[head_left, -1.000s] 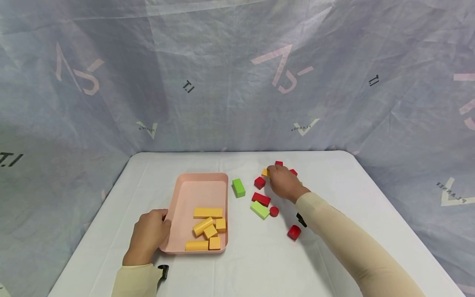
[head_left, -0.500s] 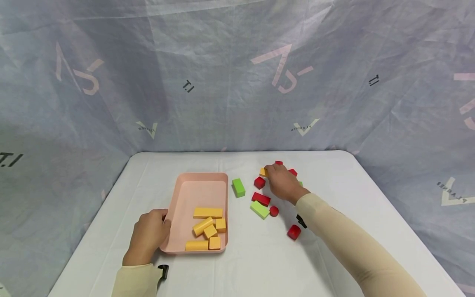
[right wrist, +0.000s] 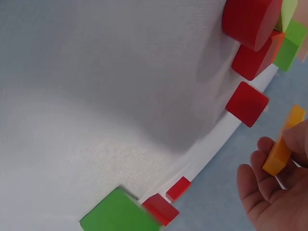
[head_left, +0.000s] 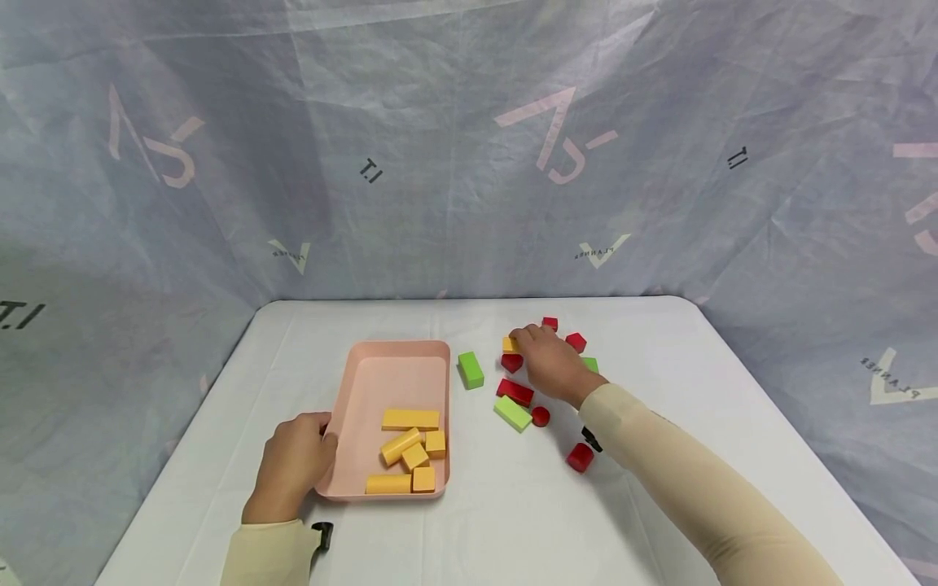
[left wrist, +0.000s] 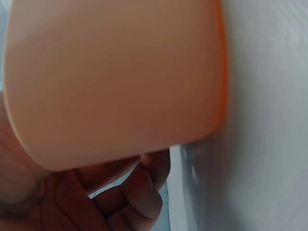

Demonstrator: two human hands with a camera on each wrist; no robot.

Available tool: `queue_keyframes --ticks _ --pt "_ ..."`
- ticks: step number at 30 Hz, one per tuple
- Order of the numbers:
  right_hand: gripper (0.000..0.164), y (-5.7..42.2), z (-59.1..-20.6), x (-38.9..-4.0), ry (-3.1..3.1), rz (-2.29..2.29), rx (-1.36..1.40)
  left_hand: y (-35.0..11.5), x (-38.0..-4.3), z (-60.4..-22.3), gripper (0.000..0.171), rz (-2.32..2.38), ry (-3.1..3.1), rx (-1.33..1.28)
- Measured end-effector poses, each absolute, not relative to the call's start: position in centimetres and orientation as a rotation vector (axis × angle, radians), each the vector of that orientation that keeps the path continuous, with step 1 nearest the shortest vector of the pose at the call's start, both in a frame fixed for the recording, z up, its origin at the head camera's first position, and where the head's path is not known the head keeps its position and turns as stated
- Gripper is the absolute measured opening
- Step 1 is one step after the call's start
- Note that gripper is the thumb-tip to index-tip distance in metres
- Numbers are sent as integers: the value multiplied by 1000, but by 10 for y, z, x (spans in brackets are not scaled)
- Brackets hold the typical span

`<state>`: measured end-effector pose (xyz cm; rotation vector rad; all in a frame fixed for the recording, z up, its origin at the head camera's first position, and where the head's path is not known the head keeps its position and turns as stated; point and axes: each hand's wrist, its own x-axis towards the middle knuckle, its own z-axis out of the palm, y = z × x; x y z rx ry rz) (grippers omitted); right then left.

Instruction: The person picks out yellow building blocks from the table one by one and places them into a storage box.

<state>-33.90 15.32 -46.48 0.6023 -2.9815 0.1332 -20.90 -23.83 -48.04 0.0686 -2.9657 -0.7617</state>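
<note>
My left hand [head_left: 293,457] grips the left wall of a pink tray [head_left: 399,350], thumb over its rim; the left wrist view shows the fingers behind the tray's wall [left wrist: 120,86]. Inside the tray lie several yellow blocks [head_left: 410,420], both square and cylindrical, towards its near right. My right hand [head_left: 550,358] pinches a flat yellow block [head_left: 509,345] between thumb and fingers, at the far part of the table. In the right wrist view this yellow block [right wrist: 284,144] shows raised above the tabletop. Just under it in the head view lies a red cube [head_left: 512,363].
Between tray and right arm lie a green block [head_left: 471,370], a red block [head_left: 515,392], a light green block [head_left: 513,413] and a red cylinder [head_left: 541,417]. Nearer sits another red piece [head_left: 580,457]. Beyond the right hand are red blocks [head_left: 576,343] and a green block [head_left: 590,365].
My right hand has moved slightly left with the yellow block, which now overlaps the red cube's top in view. More of the green block behind the wrist shows. My left hand stays on the tray.
</note>
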Motion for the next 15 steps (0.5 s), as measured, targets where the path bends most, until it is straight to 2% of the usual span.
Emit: queue_keyframes --ticks 9,15 --pt "61 152 -465 -338 -2931 118 729 -237 -209 -479 30 -763 -2971 70" --pt "60 150 -467 -337 -2932 122 770 -236 -209 -479 32 -765 -2977 93"
